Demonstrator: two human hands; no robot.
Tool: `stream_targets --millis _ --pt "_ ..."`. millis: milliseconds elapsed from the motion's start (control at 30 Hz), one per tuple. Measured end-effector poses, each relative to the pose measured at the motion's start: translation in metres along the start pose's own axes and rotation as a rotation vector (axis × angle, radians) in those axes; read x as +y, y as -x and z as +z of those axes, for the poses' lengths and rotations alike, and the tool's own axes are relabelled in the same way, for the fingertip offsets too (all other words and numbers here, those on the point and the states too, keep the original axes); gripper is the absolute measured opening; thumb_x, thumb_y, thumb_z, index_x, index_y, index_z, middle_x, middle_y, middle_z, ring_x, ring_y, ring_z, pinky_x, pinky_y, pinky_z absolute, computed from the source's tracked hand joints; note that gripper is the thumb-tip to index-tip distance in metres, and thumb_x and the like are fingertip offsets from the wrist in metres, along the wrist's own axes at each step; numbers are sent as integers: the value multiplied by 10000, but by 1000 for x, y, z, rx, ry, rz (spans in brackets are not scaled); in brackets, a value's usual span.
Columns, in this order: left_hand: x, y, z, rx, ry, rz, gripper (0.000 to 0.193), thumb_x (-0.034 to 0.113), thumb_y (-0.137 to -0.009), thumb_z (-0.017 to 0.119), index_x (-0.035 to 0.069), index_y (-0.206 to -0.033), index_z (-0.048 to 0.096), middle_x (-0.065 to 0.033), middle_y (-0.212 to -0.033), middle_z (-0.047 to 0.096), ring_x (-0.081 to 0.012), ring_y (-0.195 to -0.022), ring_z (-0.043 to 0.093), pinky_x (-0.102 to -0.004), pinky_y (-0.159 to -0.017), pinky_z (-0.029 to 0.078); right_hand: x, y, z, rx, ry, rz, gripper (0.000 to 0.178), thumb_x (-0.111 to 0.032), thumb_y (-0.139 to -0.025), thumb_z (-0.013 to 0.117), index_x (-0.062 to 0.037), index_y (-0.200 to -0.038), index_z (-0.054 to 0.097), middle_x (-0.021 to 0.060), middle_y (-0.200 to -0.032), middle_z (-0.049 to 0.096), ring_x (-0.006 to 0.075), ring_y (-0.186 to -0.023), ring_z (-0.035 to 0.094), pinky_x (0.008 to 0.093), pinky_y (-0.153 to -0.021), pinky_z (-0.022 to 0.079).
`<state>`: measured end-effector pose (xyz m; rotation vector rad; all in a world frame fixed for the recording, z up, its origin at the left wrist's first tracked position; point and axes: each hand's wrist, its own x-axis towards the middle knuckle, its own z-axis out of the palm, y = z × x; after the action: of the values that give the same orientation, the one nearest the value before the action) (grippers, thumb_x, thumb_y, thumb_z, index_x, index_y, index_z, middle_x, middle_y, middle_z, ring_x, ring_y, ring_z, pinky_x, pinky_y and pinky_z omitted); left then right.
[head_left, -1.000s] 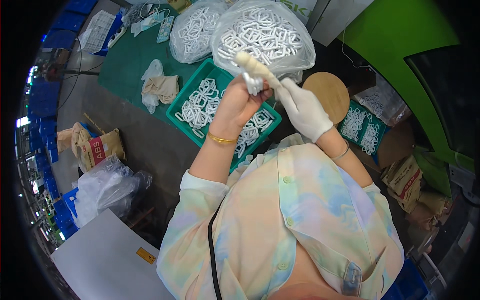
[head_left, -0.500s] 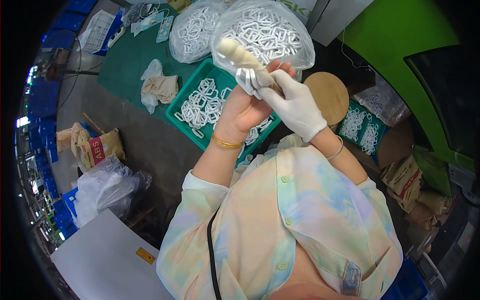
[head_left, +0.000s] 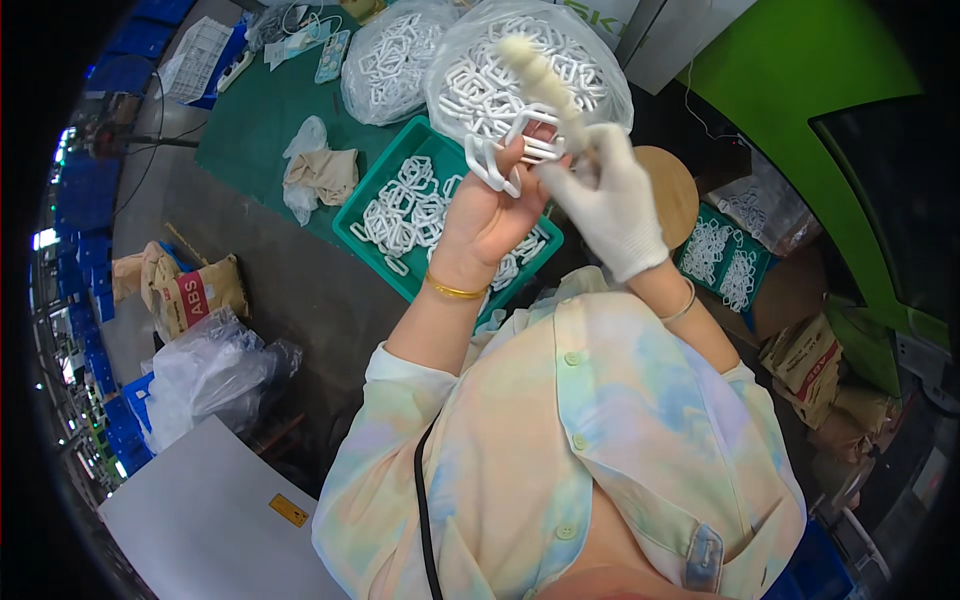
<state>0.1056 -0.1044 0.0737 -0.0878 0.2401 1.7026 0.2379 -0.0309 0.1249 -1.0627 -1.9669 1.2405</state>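
Above the green tray [head_left: 380,165], my bare left hand [head_left: 478,222] is closed around several white plastic rectangular rings [head_left: 490,178], which now fan out between thumb and fingers. My right hand [head_left: 618,205], in a white knit glove, is closed on a cream-coloured stick [head_left: 545,78] with a bulging, wrapped-looking end pointing up and away. The stick and glove are slightly blurred, and the gloved fingers hide its lower end. The gloved fingertips are close beside the left hand's fingers. Many similar white rings lie loose in the tray below.
Two clear plastic bags of white rings, a large one [head_left: 612,112] and a smaller one [head_left: 360,75], stand beyond the tray. A beige cloth [head_left: 325,175] lies left on the green table. To the right are a round wooden disc [head_left: 672,190] and a smaller green tray [head_left: 712,278] of rings.
The rings in my left hand have spread from a tight stack into a fan. My right hand has shifted slightly right, and the stick's end has moved right and farther away.
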Motion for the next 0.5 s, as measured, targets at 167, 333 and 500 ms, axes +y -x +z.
stream_targets --millis 167,333,500 --pt "0 1 -5 45 59 40 315 49 -976 558 25 -1289 537 -144 -1269 610 -276 -1207 583 -476 -1092 464 7 3 11 -92 44 -70 329 -223 -846 752 -30 -998 534 35 -674 508 111 -601 488 293 -579 440" --pt "10 4 6 -18 -12 105 343 33 -984 537 30 -1326 519 -132 -1346 580 -285 -1286 528 -498 -1155 383 24 -2 -16 -163 101 -73 173 -193 -993 567 -21 -1007 572 121 -780 610 178 -694 581 322 -675 478" --pt "14 7 18 5 -120 152 383 48 -993 528 5 -1372 492 -136 -1367 561 -271 -1274 540 -483 -1138 407 50 -17 -35 -40 92 5 253 -233 -1042 481 -14 -975 587 86 -803 597 155 -754 552 295 -734 463"
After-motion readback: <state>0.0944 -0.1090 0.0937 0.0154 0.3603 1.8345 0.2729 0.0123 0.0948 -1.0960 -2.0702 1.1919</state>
